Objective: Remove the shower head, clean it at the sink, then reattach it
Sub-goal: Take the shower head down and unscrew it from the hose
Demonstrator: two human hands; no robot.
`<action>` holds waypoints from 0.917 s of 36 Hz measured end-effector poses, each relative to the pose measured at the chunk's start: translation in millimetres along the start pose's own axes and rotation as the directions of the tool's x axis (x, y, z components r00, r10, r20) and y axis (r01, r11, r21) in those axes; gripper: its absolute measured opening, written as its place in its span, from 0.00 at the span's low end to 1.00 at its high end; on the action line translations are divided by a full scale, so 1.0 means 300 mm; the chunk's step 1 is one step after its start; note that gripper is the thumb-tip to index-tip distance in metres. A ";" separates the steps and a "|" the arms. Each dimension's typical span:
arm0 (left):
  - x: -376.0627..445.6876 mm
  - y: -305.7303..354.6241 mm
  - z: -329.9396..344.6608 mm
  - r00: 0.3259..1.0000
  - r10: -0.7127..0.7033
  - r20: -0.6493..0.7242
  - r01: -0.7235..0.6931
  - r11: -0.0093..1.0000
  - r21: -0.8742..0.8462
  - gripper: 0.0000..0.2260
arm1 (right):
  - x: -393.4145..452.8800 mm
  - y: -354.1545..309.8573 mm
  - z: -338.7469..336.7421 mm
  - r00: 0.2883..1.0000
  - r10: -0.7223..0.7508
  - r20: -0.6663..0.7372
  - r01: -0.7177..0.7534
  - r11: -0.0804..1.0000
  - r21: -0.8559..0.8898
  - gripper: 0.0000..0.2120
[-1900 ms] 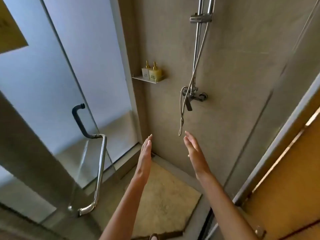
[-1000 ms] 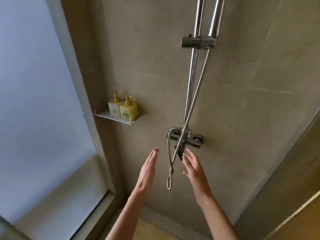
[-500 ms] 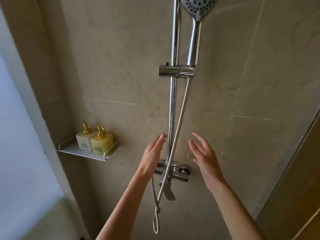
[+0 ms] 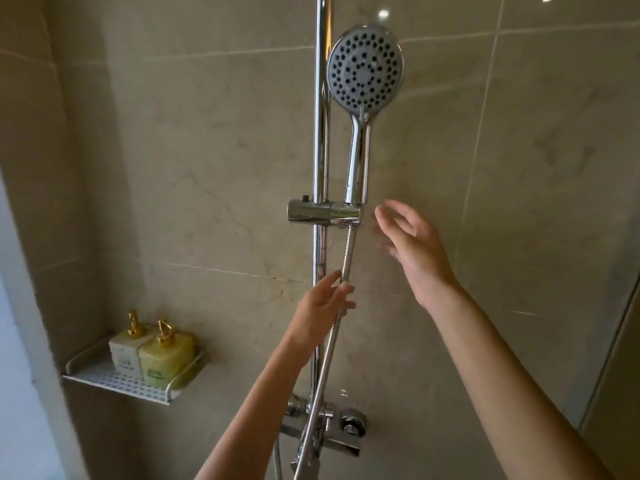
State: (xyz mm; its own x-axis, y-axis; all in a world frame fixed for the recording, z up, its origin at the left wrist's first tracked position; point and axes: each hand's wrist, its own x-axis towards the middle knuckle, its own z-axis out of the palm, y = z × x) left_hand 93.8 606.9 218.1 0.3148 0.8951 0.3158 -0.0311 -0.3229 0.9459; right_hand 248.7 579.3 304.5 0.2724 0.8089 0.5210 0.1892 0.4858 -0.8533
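A chrome shower head (image 4: 364, 69) with a round grey spray face sits upright in a chrome holder (image 4: 323, 212) clamped on the vertical rail (image 4: 320, 133). Its metal hose (image 4: 347, 252) runs down from the holder to the mixer valve (image 4: 320, 433). My left hand (image 4: 322, 304) is raised in front of the rail and hose below the holder, fingers straight, at the hose; contact is unclear. My right hand (image 4: 410, 245) is up just right of the holder, fingers spread and blurred, holding nothing.
A white perforated shelf (image 4: 117, 381) on the left wall carries two square pump bottles (image 4: 152, 353) with gold tops. Beige tiled walls close in at the back and left. A glass panel edge (image 4: 620, 323) runs along the right.
The view has tilted up, so the whole shower head shows now. Both hands have risen: the left one to the hose below the holder, the right one to beside the holder.
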 end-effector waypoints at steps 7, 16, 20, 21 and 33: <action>0.034 0.019 -0.005 0.995 -0.004 0.102 0.012 0.997 -0.072 0.17 | 0.169 -0.129 0.068 0.994 -0.082 0.069 0.089 0.990 -0.108 0.16; 0.046 0.044 -0.023 0.988 0.018 0.151 -0.007 0.997 -0.076 0.12 | 0.236 -0.161 0.137 0.999 -0.051 0.011 0.052 0.975 -0.214 0.15; 0.062 0.058 -0.018 0.988 0.037 0.152 -0.023 0.995 -0.095 0.11 | 0.235 -0.183 0.146 0.998 -0.057 0.013 0.058 0.979 -0.196 0.10; 0.067 0.062 -0.017 0.988 0.044 0.150 -0.028 0.994 -0.105 0.10 | 0.235 -0.191 0.148 0.998 -0.055 0.012 0.057 0.982 -0.181 0.09; 0.096 0.124 0.010 0.976 0.106 0.192 -0.075 0.984 -0.162 0.10 | 0.232 -0.280 0.094 0.995 -0.084 -0.059 0.077 0.990 -0.114 0.07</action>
State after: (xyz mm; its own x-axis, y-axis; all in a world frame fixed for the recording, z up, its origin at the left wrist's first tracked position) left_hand 104.5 619.8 262.3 0.4862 0.7796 0.3946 -0.2084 -0.3351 0.9188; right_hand 225.1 604.2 412.1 0.3106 0.7442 0.5913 0.3159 0.5059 -0.8027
